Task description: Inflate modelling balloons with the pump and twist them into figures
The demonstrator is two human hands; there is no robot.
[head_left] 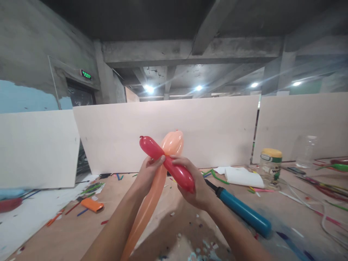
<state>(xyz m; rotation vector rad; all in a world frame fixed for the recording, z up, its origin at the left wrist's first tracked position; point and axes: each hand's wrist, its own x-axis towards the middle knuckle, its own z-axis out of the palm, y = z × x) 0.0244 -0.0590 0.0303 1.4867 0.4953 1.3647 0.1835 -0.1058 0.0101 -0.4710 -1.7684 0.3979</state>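
Note:
A red balloon [181,176] lies slantwise across a long peach balloon [149,206], and the two meet at a narrow point between my hands. Above that point the peach balloon forms a rounded, folded end; its long part hangs down between my forearms. My left hand [148,172] pinches the crossing from the left, thumb on the red balloon. Wrapped round the red balloon's lower right part is my right hand [194,183], its fingers reaching up toward the crossing.
On the paper-covered table [119,224] lie a blue hand pump [244,210] at right, an orange cutter [92,204] at left, and a white paper roll [243,177]. A yellow-lidded bottle [270,166], a clear bottle [306,152] and uninflated balloons are at right. White boards [168,119] stand behind.

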